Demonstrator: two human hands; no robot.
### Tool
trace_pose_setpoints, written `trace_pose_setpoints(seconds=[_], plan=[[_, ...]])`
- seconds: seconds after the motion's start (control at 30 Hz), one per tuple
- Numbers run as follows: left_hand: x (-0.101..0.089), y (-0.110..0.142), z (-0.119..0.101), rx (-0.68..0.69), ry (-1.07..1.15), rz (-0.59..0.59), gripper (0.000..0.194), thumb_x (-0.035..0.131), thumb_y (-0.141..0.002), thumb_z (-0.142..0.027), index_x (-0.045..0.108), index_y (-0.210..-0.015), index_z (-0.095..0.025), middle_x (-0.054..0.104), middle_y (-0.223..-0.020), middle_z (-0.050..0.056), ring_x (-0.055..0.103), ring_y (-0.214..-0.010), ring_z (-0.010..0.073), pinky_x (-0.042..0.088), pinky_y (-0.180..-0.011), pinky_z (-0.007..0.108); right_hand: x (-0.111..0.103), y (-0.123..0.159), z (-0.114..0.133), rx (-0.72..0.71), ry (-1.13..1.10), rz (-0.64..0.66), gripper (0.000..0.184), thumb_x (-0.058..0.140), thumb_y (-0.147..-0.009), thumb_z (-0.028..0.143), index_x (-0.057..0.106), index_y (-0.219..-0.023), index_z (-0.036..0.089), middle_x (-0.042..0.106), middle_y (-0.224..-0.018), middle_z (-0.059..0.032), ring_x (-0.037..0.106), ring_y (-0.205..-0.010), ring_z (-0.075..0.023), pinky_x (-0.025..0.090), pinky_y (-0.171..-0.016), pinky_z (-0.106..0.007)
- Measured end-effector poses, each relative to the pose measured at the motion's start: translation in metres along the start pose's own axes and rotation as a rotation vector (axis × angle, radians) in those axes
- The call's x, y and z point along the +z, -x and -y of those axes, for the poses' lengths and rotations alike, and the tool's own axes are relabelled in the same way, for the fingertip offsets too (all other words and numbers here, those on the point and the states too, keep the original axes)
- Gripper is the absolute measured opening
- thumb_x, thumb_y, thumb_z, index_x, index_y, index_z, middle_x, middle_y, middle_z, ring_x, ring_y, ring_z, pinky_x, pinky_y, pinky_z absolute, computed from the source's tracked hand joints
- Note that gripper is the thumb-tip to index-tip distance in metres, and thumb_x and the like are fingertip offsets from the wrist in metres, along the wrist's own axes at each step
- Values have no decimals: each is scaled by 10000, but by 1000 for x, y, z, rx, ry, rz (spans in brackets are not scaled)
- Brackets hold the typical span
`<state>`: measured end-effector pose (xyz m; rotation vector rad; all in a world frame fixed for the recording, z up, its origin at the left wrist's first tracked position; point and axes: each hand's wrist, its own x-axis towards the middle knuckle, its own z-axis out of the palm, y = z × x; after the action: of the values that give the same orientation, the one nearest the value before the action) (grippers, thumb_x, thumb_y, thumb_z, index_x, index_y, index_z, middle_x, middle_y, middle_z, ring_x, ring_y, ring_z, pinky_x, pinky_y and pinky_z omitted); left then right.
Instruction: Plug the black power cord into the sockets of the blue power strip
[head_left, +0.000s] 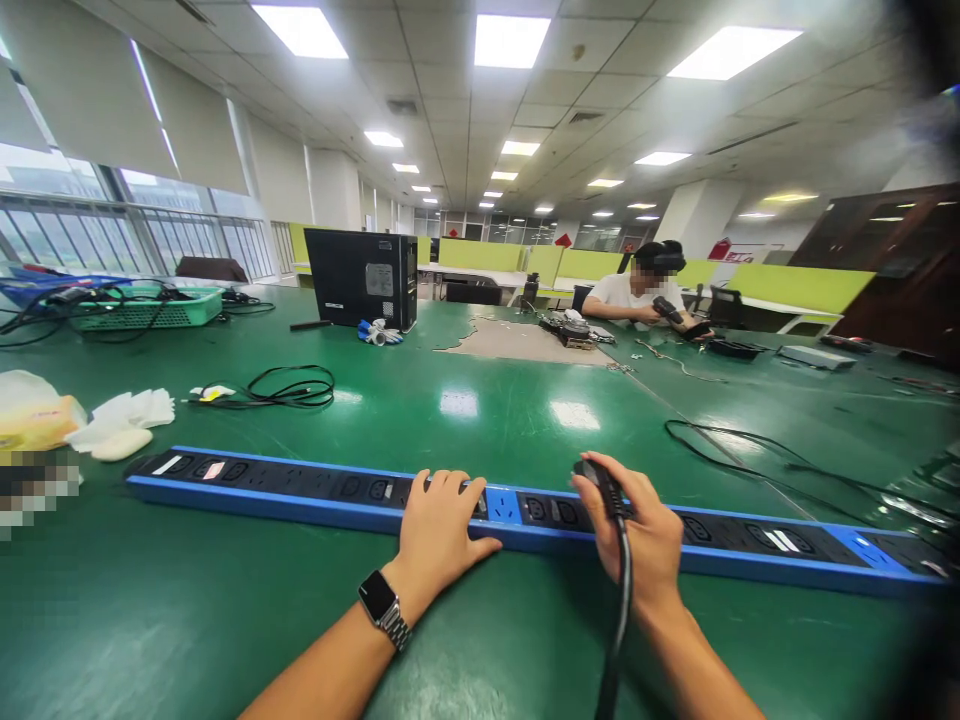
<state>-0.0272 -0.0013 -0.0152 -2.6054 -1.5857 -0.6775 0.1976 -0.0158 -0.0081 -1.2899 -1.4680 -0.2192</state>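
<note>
A long blue-and-black power strip (322,514) lies crosswise on the green table, with rows of sockets on top. My left hand (441,525), with a watch on its wrist, lies across the strip's middle. Its fingers bend over the far side and the thumb rests along the near side. Between thumb and fingers of my right hand (637,530) is a black power plug (604,485), held just above the strip. The plug's thick cord (621,610) runs down toward me. Whether the plug touches a socket cannot be told.
Behind the strip lie a coiled black cable (292,388) and white gloves (127,418). A green basket (150,308), a black computer case (360,280) and blue-white gloves (379,332) stand farther back. Across the table a person (641,295) handles a dark tool. Another cable (750,450) lies right.
</note>
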Motion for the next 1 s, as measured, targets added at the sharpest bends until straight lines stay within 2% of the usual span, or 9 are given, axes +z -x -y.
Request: trace_pose_setpoints(seconds=[0.1,0.2,0.43,0.53,0.6,0.67,0.77,0.87,1.0], plan=[[0,-1,0,-7,-3,7,658,774,-679,-531,571,-1234,-242,630,-1184,84,549,-1109,301,333,-1045,534,-15,6,-38,132,70,129,414,580,-829,556,692,-1045,221,712,-919,-62,676,-780,-207,522,-723,-323],[1,-1,0,-7,-8,4,653,772,-680,-532,572,-1231,-245,627,-1189,80,547,-1114,299,330,-1049,532,-24,15,-62,120,83,223,439,566,-822,589,697,-1030,225,717,-939,-67,681,-811,-215,531,-741,-330],[-1,1,0,-6,21,-26,616,763,-697,-513,575,-1222,-250,631,-1189,81,546,-1119,300,324,-1049,529,-28,16,-58,-71,110,362,329,567,-868,482,670,-1068,242,704,-947,-70,650,-852,-218,526,-783,-370],[-5,0,-7,-24,105,-42,515,718,-755,-500,601,-1182,-238,638,-1184,75,543,-1130,293,326,-1053,525,-28,18,-57,-127,148,397,309,539,-894,449,649,-1101,248,706,-961,-73,642,-862,-225,513,-804,-403],[-6,-3,-18,-1,196,-48,392,652,-830,-452,608,-1156,-238,640,-1182,59,545,-1126,266,366,-1032,481,-27,22,-60,-136,228,383,378,533,-891,470,610,-1180,238,703,-990,-82,638,-889,-235,497,-846,-436],[-3,-9,-34,57,271,-38,340,603,-877,-386,586,-1185,-241,638,-1187,48,547,-1119,242,408,-1001,430,-27,27,-64,-150,348,390,549,577,-838,541,544,-1278,214,688,-1074,-105,620,-993,-271,458,-920,-490],[7,-24,-62,136,319,-7,436,598,-879,-361,509,-1288,-240,629,-1209,54,548,-1117,242,440,-972,405,-29,34,-72,-168,518,417,760,633,-728,644,496,-1324,193,616,-1264,-142,524,-1189,-351,372,-997,-575],[19,-43,-88,221,314,42,505,615,-858,-397,477,-1317,-241,645,-1179,62,570,-1075,259,467,-921,413,-32,38,-78,-168,590,419,684,610,-750,593,513,-1297,194,572,-1336,-142,496,-1222,-363,377,-982,-565],[28,-59,-109,281,236,98,280,568,-873,-276,584,-1148,-223,700,-1038,47,604,-988,258,480,-860,410,-33,38,-80,-181,590,426,577,588,-778,435,505,-1298,199,583,-1324,-128,513,-1199,-334,404,-961,-515]])
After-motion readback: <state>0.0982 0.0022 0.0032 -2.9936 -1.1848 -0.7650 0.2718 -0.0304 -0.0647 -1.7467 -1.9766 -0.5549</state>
